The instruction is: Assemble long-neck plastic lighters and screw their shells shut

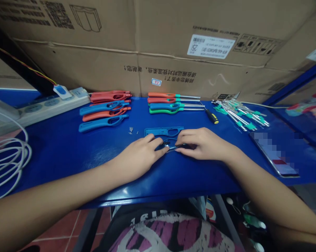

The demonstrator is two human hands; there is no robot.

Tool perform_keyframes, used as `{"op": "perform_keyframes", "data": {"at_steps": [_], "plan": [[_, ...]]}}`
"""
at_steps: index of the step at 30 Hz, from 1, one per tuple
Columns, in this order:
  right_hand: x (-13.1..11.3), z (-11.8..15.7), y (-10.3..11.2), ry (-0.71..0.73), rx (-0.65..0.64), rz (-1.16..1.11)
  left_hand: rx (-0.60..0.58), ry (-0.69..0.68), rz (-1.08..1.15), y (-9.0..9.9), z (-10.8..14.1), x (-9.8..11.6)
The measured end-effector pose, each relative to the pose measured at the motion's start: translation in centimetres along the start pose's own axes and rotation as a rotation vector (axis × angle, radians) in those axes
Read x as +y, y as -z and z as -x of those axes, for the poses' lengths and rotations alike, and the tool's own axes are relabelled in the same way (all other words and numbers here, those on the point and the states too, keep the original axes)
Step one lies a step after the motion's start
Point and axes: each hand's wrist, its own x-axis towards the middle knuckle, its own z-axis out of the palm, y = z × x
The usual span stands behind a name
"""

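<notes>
The hands (141, 154) partly hide the piece (172, 147) between them.

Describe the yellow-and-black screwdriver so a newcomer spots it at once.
On the glossy blue tabletop, look past the right hand. The screwdriver lies between four bright plastic lighters with silver tubes and a heap of silver rods with green parts. Only it has a yellow-and-black handle.

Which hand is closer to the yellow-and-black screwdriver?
Right. The right hand sits just below the screwdriver in the view; the left hand is farther off, lower and to the left.
</notes>
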Motion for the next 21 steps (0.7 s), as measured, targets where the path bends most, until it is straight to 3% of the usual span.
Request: {"op": "perform_keyframes", "data": {"at_steps": [3, 7, 10, 12, 17, 21], "plan": [[1.7, 0.1, 0.8, -0.102, 0.227, 0.008, 0.001, -0.004, -0.013, 0.1, -0.1, -0.1], [7.2, 1.8, 2.9, -0.562, 0.503, 0.277, -0.005, -0.031, -0.045, 0.4, -0.1, -0.6], [11.6, 4.2, 4.3, -0.898, 0.450, 0.434, 0.008, -0.075, -0.061, 0.5, -0.1, -1.0], [13.8, 5.5, 4.6, -1.012, 0.443, 0.456, 0.020, -0.094, -0.060, 0.5, -0.1, -1.3], [16.1, 6.4, 3.8, -1.157, 0.412, 0.447, 0.031, -0.088, -0.053, 0.3, -0.1, -1.6], [16.5, 6.3, 3.4, -1.162, 0.396, 0.432, 0.029, -0.078, -0.042, 0.2, 0.0, -1.7]]}}
